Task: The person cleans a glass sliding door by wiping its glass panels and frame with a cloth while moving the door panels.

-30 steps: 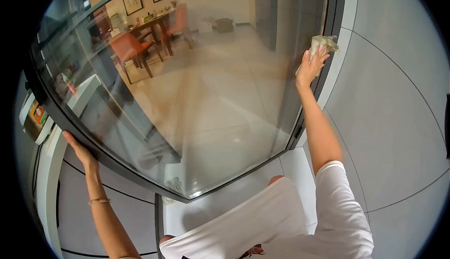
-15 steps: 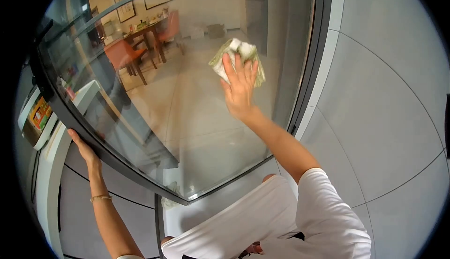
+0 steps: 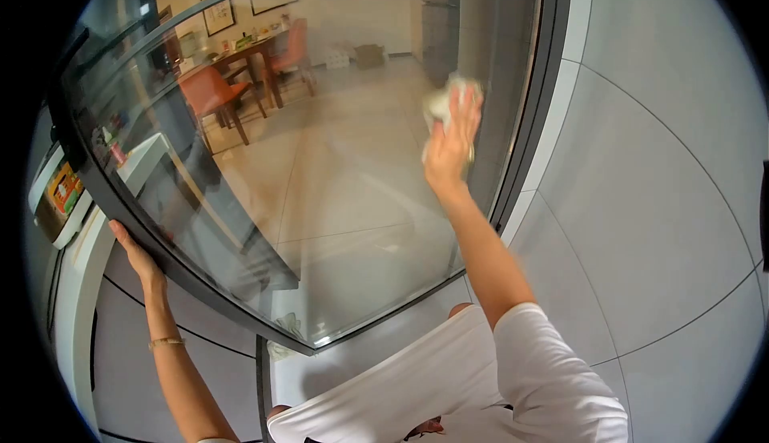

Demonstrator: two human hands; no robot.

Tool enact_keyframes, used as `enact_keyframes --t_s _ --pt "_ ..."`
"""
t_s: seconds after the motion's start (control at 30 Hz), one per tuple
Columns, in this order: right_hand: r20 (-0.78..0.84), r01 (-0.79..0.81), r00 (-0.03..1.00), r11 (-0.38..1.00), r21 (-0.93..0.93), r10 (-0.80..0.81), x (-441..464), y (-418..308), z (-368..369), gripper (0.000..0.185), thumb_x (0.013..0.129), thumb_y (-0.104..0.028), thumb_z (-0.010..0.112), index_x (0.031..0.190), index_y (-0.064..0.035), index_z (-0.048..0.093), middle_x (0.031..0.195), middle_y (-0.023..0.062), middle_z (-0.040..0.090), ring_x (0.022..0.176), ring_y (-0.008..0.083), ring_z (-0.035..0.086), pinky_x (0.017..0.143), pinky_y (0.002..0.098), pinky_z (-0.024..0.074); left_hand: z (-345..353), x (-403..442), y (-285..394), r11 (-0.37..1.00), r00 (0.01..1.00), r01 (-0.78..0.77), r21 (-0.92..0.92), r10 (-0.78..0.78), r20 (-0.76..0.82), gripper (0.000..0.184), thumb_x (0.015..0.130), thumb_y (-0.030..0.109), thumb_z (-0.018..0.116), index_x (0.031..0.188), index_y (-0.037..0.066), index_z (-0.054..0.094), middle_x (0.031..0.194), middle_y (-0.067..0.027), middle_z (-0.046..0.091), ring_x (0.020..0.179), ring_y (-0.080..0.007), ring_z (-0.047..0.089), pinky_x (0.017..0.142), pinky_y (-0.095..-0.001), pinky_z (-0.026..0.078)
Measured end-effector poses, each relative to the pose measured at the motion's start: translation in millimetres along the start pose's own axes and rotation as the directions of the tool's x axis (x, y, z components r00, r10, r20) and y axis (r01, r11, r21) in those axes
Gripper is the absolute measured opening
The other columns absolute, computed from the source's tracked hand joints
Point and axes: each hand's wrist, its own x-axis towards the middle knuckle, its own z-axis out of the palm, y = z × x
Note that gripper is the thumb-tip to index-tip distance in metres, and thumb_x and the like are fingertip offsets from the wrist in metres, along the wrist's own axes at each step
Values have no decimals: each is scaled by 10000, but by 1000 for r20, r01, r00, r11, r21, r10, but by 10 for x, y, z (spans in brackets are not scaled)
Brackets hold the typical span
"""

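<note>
A large glass door (image 3: 352,195) in a dark frame stands in front of me. My right hand (image 3: 453,142), blurred by motion, presses a pale green and white cloth (image 3: 437,109) against the right part of the glass. Its fingers point upward over the cloth. On the left, my left hand (image 3: 138,255) rests against the outer edge of the dark door frame (image 3: 180,271), its visible fingers stretched out. Part of that hand is hidden by the frame.
Through the glass appear orange chairs (image 3: 210,92), a wooden table (image 3: 255,49) and framed pictures. A white counter (image 3: 84,283) with a colourful package (image 3: 66,191) stands at left. Grey tiled wall (image 3: 657,163) lies at right. A crumpled cloth (image 3: 282,350) lies near the door's bottom corner.
My right hand moved with the cloth from the right frame leftward to the middle of the glass, then partly back right. My left hand stayed at the frame's edge.
</note>
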Motion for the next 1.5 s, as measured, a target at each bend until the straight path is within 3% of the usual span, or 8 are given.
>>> enact_keyframes --t_s 0.2,0.3,0.4,0.5,0.67,0.83,1.37,1.5 --pt "-42 -518 842 787 -335 537 -1800 1312 -693 437 888 -226 425 1273 -20 403 1324 185 360 1237 353 301 1028 441 221 94 -78 78 1000 998 10 24 -8 -58 657 783 712 330 860 76 475 574 -63 491 485 -168 516 454 -285 435" --pt "80 -632 -82 -114 766 993 -1982 1863 -1202 441 899 -342 433 1231 -52 432 1183 140 486 1050 311 470 898 438 388 -6 -22 24 1000 1000 15 6 -15 4 666 778 723 316 879 82 467 602 -66 502 505 -178 527 478 -283 442" --pt "111 -690 -346 -333 642 932 -1249 1476 -1405 595 897 -487 337 1322 -74 282 1255 166 434 1131 344 426 957 485 332 43 -99 83 1000 999 15 17 -14 -30 667 775 726 318 852 81 469 604 -63 496 511 -175 518 483 -281 437" --pt "164 -569 273 22 822 948 -508 1129 -1187 323 906 -338 432 1140 -115 442 940 68 522 840 227 544 715 370 480 6 -128 100 1000 1000 20 -20 -20 -9 654 774 716 350 812 77 486 591 -65 504 495 -174 514 475 -298 445" --pt "142 -290 955 923 252 262 841 149 -560 534 855 -411 504 1314 -167 381 1298 108 397 1220 264 324 986 426 224 -72 -172 111 998 999 49 -39 -49 -11 672 766 726 345 819 72 494 618 -65 512 523 -179 530 487 -296 450" --pt "98 34 995 999 33 -37 1082 -40 -80 542 839 -485 483 1333 -309 347 1454 119 134 1346 312 -29 1004 567 -74 -72 -276 188 998 999 43 -37 -43 0 678 763 730 344 813 71 496 637 -70 513 529 -186 532 497 -298 448" --pt "332 144 925 980 139 -183 -1328 -2309 366 498 782 -317 539 1272 -313 448 1447 154 138 1295 481 57 942 683 10 -27 -367 271 998 997 61 2 -61 -40 706 756 738 343 823 52 500 612 -85 514 532 -200 539 507 -290 447" --pt "360 297 787 820 490 -501 -1849 -2575 312 156 714 -188 572 860 -217 617 1376 -26 347 1319 205 203 923 520 274 -77 -289 196 1000 999 14 -9 -14 -30 722 734 746 377 858 46 504 641 -94 532 546 -208 562 513 -315 478"
